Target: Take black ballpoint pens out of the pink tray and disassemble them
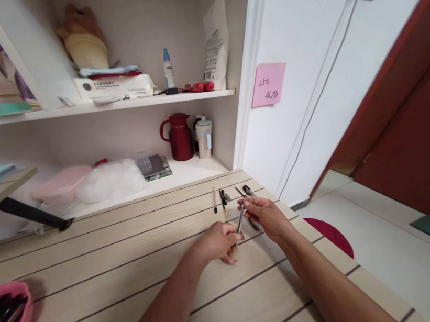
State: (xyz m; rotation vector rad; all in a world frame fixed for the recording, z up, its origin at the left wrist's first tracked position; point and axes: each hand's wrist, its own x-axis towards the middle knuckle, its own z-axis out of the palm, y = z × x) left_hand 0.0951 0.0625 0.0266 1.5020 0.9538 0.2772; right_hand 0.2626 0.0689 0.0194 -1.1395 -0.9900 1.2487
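Note:
Over the striped wooden table, my left hand [225, 240] grips the lower end of a slim pen [240, 219]. My right hand [262, 213] pinches the same pen near its upper end. The pen is tilted, its upper end leaning to the right. Just beyond my hands lie a clear pen tube [214, 198] with a dark end, a black pen part [222, 200] and a small clip-like black piece [226, 195]. A black pen cap or similar part [248, 190] lies behind my right hand, which partly hides other pieces there.
At the lower left stands a pink container [25, 313] full of dark pens. Shelves behind the table hold a red jug [181, 138], a pale cup [205, 140] and a white plastic bag [110, 181]. The table's right edge drops to a tiled floor.

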